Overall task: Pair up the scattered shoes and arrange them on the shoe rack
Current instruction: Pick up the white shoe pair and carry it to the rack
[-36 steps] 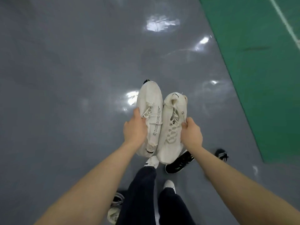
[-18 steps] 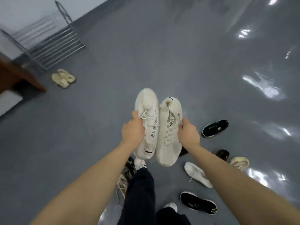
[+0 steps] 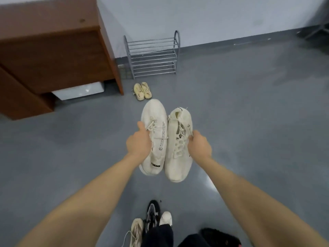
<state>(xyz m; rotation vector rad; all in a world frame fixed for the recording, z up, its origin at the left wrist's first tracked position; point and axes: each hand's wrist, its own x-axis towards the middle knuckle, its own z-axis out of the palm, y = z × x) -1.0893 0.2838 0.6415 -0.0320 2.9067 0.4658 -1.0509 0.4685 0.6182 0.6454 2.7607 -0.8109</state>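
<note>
A grey floor (image 3: 249, 122) fills most of the view and meets a pale wall (image 3: 222, 16) at the far side. A brown wooden cabinet (image 3: 53, 56) stands at the far left against that wall, with a white box (image 3: 80, 90) tucked beneath it. Just right of the cabinet, a metal shoe rack (image 3: 153, 56) with several slatted tiers stands against the wall; no shoes are seen on its tiers. A pair of beige shoes (image 3: 142, 90) sits side by side on the floor in front of the rack, near the cabinet's corner. Two white sneakers are held up in mid-air at centre view, side by side and touching along their inner edges. The left hand (image 3: 139, 142) grips the left white sneaker (image 3: 154, 138) with its fingers curled round the outer side, thumb on the laces. The right hand (image 3: 199, 146) grips the right white sneaker (image 3: 179, 145) in like manner. At the bottom edge, a beige laced shoe (image 3: 136, 232) and a black and grey shoe (image 3: 152, 213) lie on the floor beside the person's dark trouser legs (image 3: 158, 236).
</note>
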